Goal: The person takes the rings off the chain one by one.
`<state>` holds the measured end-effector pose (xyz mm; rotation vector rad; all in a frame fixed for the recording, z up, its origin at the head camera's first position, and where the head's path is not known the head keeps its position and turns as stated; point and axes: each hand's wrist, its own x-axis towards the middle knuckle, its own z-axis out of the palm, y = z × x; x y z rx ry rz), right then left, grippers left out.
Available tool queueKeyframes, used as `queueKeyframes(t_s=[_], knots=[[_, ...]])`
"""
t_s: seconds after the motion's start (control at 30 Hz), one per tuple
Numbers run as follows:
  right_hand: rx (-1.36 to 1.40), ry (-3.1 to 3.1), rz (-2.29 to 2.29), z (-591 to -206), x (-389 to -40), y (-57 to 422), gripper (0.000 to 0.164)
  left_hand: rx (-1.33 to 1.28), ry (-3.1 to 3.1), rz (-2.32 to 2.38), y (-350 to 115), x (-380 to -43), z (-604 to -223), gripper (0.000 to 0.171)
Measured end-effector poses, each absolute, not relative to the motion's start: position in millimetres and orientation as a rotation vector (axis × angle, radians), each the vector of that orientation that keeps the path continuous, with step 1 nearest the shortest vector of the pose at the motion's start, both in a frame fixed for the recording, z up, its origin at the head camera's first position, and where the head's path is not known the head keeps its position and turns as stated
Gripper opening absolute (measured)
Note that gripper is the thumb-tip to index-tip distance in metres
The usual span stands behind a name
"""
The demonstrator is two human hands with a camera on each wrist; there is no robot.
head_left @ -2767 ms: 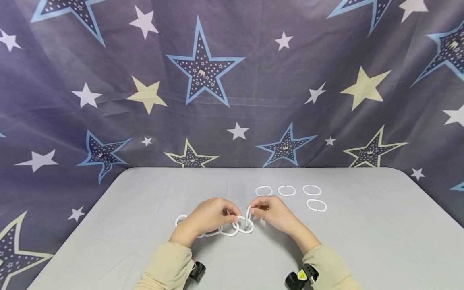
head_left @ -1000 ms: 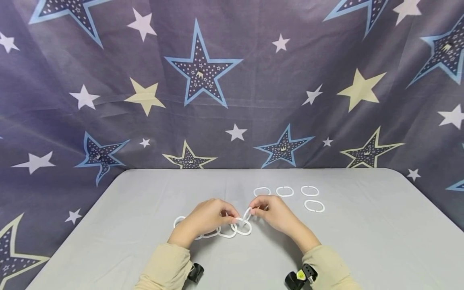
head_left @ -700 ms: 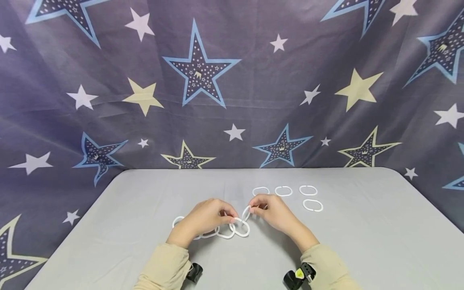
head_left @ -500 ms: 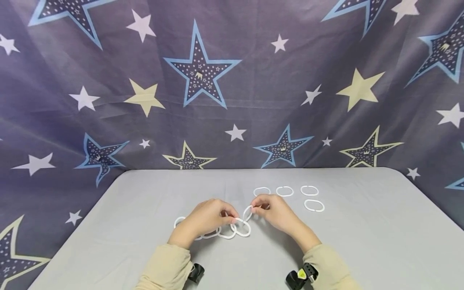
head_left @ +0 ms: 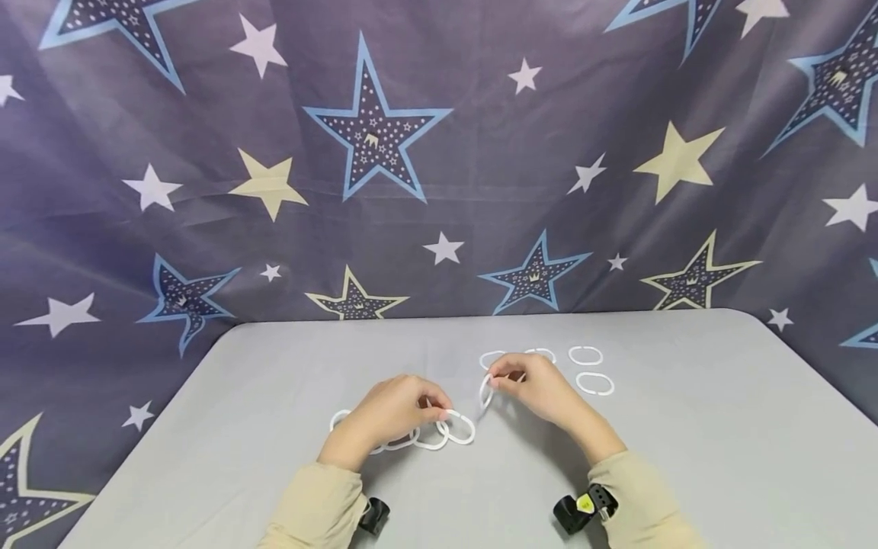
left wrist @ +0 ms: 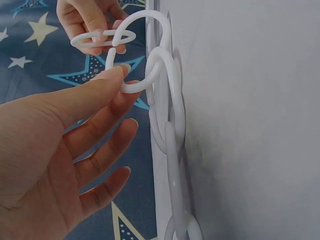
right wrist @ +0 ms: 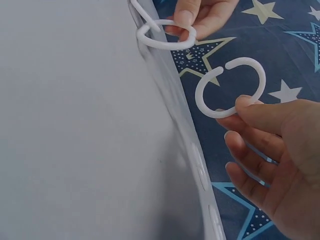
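Note:
My left hand [head_left: 398, 412] pinches the end link [left wrist: 167, 30] of a chain of white plastic oval links [left wrist: 173, 165]. The chain runs leftward over the table, partly hidden under that hand in the head view. Between thumb and fingertips, my right hand [head_left: 538, 385] pinches a separate white split link [right wrist: 263, 77], held up with its small gap showing at the top in the right wrist view. This link is apart from the chain's end link, a short way to its right. The end link also has a gap, near my left thumb.
Several loose white links lie at the back right of the grey table [head_left: 686, 442], among them a front one [head_left: 578, 383] and one behind it [head_left: 571, 355]. Two more are partly covered by my right hand. A star-patterned cloth [head_left: 411, 229] hangs behind the table.
My right hand has drawn back to the right and away with its link, which overlapped the chain's end link before and now stands apart. My left hand has stayed nearly in place.

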<state>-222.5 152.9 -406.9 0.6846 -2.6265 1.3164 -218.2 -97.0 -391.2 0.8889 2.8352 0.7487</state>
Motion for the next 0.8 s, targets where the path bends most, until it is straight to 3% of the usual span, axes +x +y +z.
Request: queueKeyframes(t_s=[0.8], knots=[[0.575, -2.676, 1.210, -399, -228, 177, 0.011, 0.872, 2.838, 0.711, -96, -217, -389, 0.004]])
